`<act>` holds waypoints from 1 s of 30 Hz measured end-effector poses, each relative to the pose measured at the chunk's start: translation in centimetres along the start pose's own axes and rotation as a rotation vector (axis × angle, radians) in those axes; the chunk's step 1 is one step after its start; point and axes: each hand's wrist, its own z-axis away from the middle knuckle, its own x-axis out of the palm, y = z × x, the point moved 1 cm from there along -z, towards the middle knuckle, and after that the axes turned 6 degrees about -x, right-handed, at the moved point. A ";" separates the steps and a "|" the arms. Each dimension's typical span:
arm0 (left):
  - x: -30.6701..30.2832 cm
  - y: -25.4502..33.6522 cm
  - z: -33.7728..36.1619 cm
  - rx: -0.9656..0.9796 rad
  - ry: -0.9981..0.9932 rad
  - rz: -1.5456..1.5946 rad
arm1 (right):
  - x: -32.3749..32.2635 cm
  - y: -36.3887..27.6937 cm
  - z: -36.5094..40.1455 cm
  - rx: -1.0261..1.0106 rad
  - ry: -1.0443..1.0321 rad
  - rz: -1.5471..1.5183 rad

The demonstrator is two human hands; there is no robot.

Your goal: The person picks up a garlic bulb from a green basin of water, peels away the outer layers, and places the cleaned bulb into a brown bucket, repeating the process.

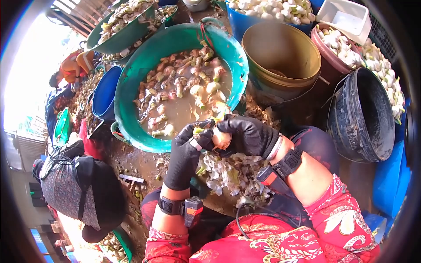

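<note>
My left hand, in a black glove, is closed around the green stalk end of a bulb. My right hand, gloved the same way, grips the round side of this onion-like bulb. Its skin is pale orange-brown, and the fingers partly hide it. Just beyond my hands stands a large green tub of muddy water. Many brownish bulbs with stalk stumps float in it. Under my hands lies a heap of pale papery peelings.
To the right stand a yellow-brown bucket, a black bucket and a pink bucket of white bulbs. A blue tub of white bulbs is behind. At left, a person sits close; a blue basin stands beyond.
</note>
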 end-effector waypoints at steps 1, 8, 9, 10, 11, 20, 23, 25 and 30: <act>0.1 0.7 0.3 -0.012 0.025 -0.100 | 0.2 -0.1 -0.2 -0.020 0.037 -0.025; -2.3 1.3 -0.3 0.238 0.108 -0.200 | 1.9 -0.1 0.7 -1.172 -0.040 1.464; -3.0 1.6 -0.5 0.148 0.090 -0.032 | 2.7 0.6 1.7 -1.025 -0.074 1.542; -3.4 2.5 -0.2 0.463 0.130 -0.597 | 3.1 0.5 1.8 -0.363 -0.216 1.856; -4.1 1.9 -0.3 0.312 0.166 -0.353 | 1.6 1.7 1.7 -0.148 -0.251 1.948; -1.4 0.0 -0.1 0.011 -0.003 0.070 | 1.7 -0.4 1.2 0.101 0.185 0.408; -2.2 -0.2 -0.6 0.170 0.014 -0.153 | -0.5 -1.9 1.0 -0.252 0.033 0.181; -4.7 2.1 -1.0 0.222 0.113 -0.140 | -1.0 -5.3 1.6 -0.473 0.090 -0.145; -13.9 2.7 -4.8 0.315 0.310 -1.047 | -4.0 -8.9 3.0 -0.591 0.241 -0.126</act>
